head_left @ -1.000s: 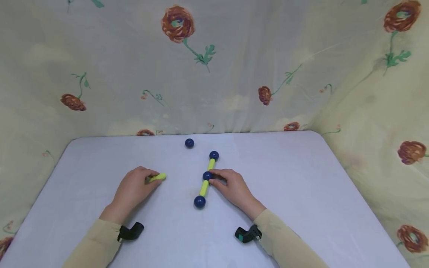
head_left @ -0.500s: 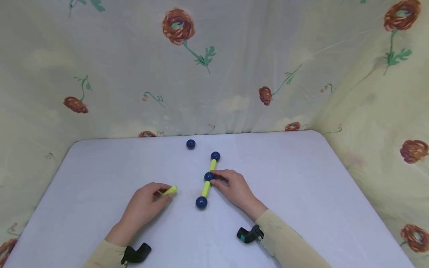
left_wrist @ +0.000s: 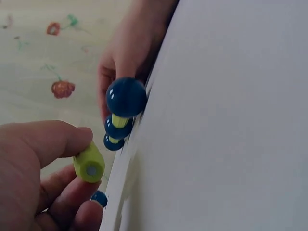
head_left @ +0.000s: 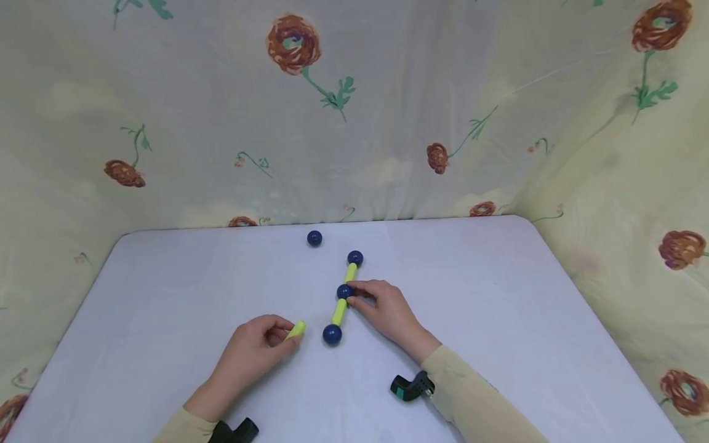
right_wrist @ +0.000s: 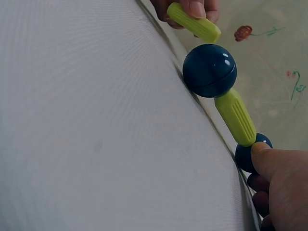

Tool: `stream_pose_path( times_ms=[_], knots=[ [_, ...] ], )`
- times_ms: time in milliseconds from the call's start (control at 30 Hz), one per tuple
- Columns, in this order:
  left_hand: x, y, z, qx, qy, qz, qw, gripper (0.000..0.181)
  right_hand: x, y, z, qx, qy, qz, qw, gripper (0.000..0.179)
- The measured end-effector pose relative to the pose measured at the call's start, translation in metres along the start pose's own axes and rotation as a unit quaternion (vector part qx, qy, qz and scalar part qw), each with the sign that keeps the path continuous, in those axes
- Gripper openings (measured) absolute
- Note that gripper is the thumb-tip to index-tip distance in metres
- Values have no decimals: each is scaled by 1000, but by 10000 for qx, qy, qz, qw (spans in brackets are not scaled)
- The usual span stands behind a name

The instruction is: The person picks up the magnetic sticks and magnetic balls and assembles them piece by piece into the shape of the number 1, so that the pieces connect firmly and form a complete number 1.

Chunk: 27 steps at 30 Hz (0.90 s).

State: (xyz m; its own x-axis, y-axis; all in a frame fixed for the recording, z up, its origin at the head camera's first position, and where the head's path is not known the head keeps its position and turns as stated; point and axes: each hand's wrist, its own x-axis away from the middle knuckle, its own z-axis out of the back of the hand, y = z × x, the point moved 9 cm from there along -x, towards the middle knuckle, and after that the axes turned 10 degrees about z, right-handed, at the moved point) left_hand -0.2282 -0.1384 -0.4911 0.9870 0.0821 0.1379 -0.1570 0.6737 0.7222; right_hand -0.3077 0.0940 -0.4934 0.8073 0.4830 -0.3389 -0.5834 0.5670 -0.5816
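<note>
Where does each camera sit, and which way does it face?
Head: on the head, facing forward and down over the table; left hand, right hand and sleeves show.
Left wrist: worn there, facing the held stick and ball chain; both hands show.
Right wrist: worn there, facing along the chain toward the left hand; both hands show.
Both wrist views share the held stick and nearest ball.

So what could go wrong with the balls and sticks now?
The yellow stick might slip, since only the fingers and thumb of the left hand pinch it. The nearest ball could get knocked crooked or pop off, because the right hand holds just the middle ball. And the lone ball near the far edge of the table might roll off if bumped.
</note>
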Motion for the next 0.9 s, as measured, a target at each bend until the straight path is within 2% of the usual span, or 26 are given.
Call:
stream_pose_path(
  times_ms=[267,567,900],
  knots=[
    [13,8,-8,-137,266,-340,9990,16,0,0,1,-3,28,-12,10000,32],
    [22,16,-20,-165,98,-406,9990,16,0,1,-1,7,-13,-46,10000,32],
    [28,26,-35,-453,155,-610,9970,16,0,1,-1,-37,-3,-37,10000,33]
  ],
)
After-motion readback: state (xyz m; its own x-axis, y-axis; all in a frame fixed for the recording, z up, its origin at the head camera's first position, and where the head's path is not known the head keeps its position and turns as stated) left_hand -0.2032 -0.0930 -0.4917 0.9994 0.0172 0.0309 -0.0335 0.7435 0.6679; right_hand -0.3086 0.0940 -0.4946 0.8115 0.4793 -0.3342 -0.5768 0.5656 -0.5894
